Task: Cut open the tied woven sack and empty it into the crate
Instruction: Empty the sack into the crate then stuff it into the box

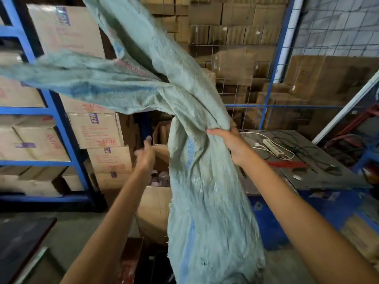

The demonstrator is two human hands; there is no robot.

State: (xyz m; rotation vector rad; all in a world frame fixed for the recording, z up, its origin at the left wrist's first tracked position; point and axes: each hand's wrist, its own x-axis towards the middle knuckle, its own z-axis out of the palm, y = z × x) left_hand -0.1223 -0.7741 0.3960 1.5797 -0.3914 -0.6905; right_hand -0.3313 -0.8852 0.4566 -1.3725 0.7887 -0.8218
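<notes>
One sack (205, 181) hangs with one left hand (144, 154), one right hand (232, 144), one box (153, 210) behind and one power strip (273, 148) right of it.

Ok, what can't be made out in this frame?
Head view: contents of the box, mostly hidden by the sack; the pale shapes showing are blurred.
Head view: whether the left hand holds the dark blue thing above it; motion blur.
Head view: fingers of the right hand, behind the sack it grips.
Head view: the sack's top and left end, cut off by the frame edges.
</notes>
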